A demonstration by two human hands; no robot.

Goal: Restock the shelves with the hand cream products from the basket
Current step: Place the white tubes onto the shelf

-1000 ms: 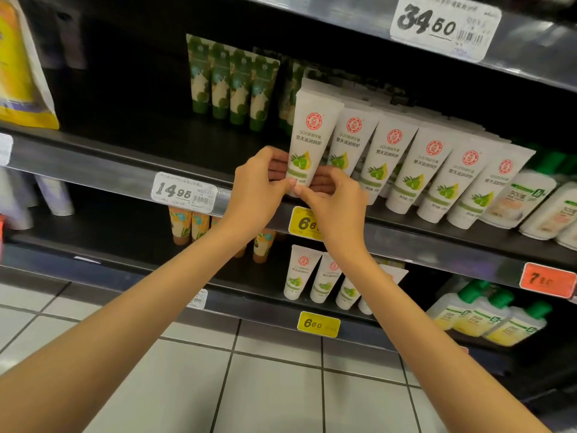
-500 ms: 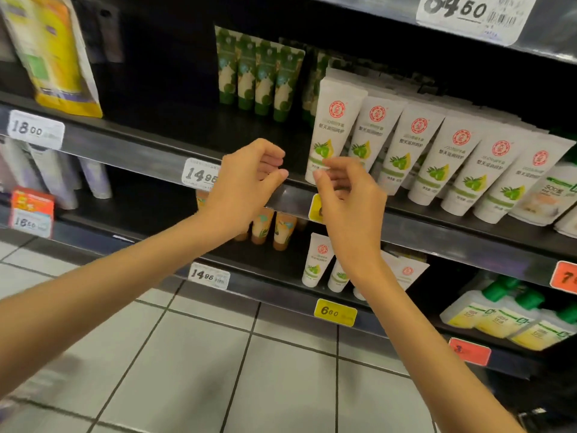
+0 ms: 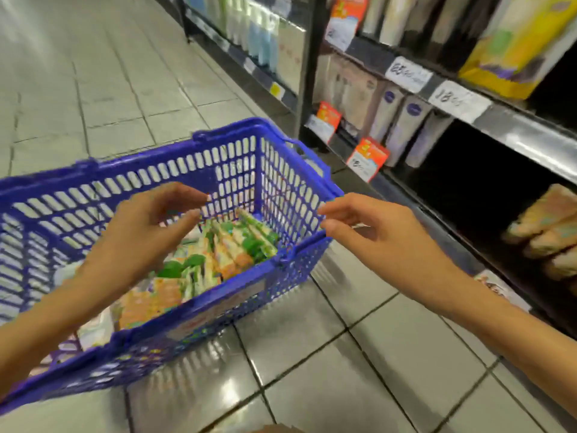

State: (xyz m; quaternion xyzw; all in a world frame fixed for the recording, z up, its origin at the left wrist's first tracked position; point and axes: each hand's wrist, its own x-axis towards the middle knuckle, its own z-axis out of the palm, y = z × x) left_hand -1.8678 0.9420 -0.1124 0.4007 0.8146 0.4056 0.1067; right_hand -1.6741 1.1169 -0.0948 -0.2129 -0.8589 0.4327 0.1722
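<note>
**Both hands empty over the blue basket**

A blue plastic basket (image 3: 274,182) stands on the pale tiled floor (image 3: 327,370), just beside the dark shelves (image 3: 515,132) that run along the right of the view. Inside it lie the hand cream products (image 3: 231,245), a loose heap of tubes and packs printed in orange, green and white, piled toward the basket's near right corner; the frame is blurred, so no print on them can be read.

The left hand (image 3: 140,235) hangs above the inside of the basket, over the heap. Its fingers (image 3: 178,223) are curled and spread apart, with the thumb raised above them, and they grip nothing. Whether they touch the products below cannot be told.

The right hand (image 3: 384,235) is outside the basket, near its right rim, palm turned down. Its fingers (image 3: 337,210) reach toward the rim and end just beside it; they are loosely parted and hold nothing. Contact with the rim cannot be made out.

On the shelves, white and pale tubes (image 3: 402,126) stand upright behind white price tags (image 3: 459,101) and orange-and-white tags (image 3: 368,157). A yellow pack (image 3: 512,48) sits on the upper shelf. Lower at the far right, some tan packs (image 3: 546,229) lie on a shelf, too blurred to tell more.
</note>
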